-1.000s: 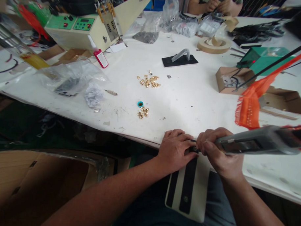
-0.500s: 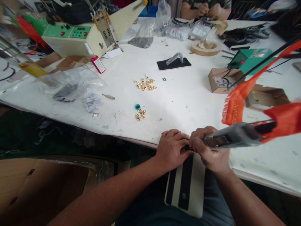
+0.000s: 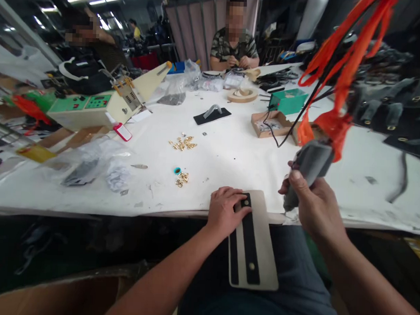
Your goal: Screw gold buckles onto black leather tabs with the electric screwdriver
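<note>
My left hand (image 3: 225, 207) lies flat with its fingers spread on the top end of a cream board (image 3: 262, 251) that carries black straps (image 3: 250, 244) with round studs. The board hangs off the near table edge over my lap. My right hand (image 3: 312, 198) is closed round a grey powered hand tool (image 3: 307, 172), held upright to the right of the board. Orange ribbon (image 3: 340, 65) and a black cable trail up from the tool.
On the white table (image 3: 231, 153) lie gold rings (image 3: 183, 143), a second small gold pile (image 3: 182, 178) by a blue cap, plastic bags (image 3: 93, 160), a green-panelled machine (image 3: 94, 108), cardboard trays (image 3: 269, 123) and a green box (image 3: 287, 100). A person sits at the far end; another stands at left.
My right hand has lifted the tool off the strap and swung it upright to the right. My left hand stays on the board's top. The view has tilted up, showing the room.
</note>
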`<state>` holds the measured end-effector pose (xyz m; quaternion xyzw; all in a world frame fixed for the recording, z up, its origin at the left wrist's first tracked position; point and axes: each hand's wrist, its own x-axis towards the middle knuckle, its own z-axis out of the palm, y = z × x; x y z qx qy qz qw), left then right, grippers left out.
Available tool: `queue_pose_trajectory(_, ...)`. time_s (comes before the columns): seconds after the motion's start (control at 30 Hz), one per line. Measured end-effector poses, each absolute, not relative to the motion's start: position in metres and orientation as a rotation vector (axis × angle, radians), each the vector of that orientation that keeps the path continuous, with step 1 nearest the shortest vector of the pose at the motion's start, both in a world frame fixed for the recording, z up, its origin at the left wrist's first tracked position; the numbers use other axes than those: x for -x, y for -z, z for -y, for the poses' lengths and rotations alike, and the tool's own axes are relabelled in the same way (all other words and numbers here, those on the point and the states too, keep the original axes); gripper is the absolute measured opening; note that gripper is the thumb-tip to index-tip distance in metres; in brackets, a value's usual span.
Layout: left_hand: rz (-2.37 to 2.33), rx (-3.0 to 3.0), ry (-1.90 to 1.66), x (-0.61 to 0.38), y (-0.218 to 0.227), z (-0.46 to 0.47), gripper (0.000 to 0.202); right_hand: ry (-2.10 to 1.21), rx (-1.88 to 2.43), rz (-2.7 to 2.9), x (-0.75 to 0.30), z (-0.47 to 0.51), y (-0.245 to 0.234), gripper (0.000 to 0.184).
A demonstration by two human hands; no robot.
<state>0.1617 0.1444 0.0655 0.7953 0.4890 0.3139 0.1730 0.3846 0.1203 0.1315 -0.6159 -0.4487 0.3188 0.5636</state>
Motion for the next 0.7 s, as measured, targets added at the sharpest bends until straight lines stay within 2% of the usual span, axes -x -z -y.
queue_pose_trajectory(0.17, -1.416, -2.301, -0.964, -0.162, -0.067, -0.144, 0.036, -0.71, 1.682, 1.124, -0.415, -0.101, -0.121, 0.049)
queue_pose_trajectory(0.37, -1.532, -2.359, -0.998, -0.166, -0.072, -0.14, 0.034, -0.219, 1.639, 0.964, -0.42, -0.051, -0.091, 0.049)
queue_pose_trajectory(0.43, -1.538, -2.387, -0.943, -0.167, -0.074, -0.139, 0.029, -0.38, 1.709, 0.922, -0.412, -0.03, -0.074, 0.045)
queue_pose_trajectory(0.53, -1.527, -2.407, -0.883, -0.167, -0.077, -0.137, 0.026, -1.091, 1.616, 0.955, -0.387, -0.012, -0.052, 0.051)
queue_pose_trajectory(0.6, -1.525, -2.39, -0.863, -0.165, -0.08, -0.135, 0.021, -1.433, 1.427, 0.979, -0.366, -0.012, -0.048, 0.054)
queue_pose_trajectory(0.63, -1.518, -2.358, -0.866, -0.163, -0.081, -0.132, 0.017, -1.482, 1.35, 1.005, -0.356, -0.014, -0.049, 0.052)
queue_pose_trajectory(0.7, -1.479, -2.209, -0.905, -0.157, -0.086, -0.122, 0.011, -1.361, 1.275, 1.131, -0.339, -0.019, -0.059, 0.043)
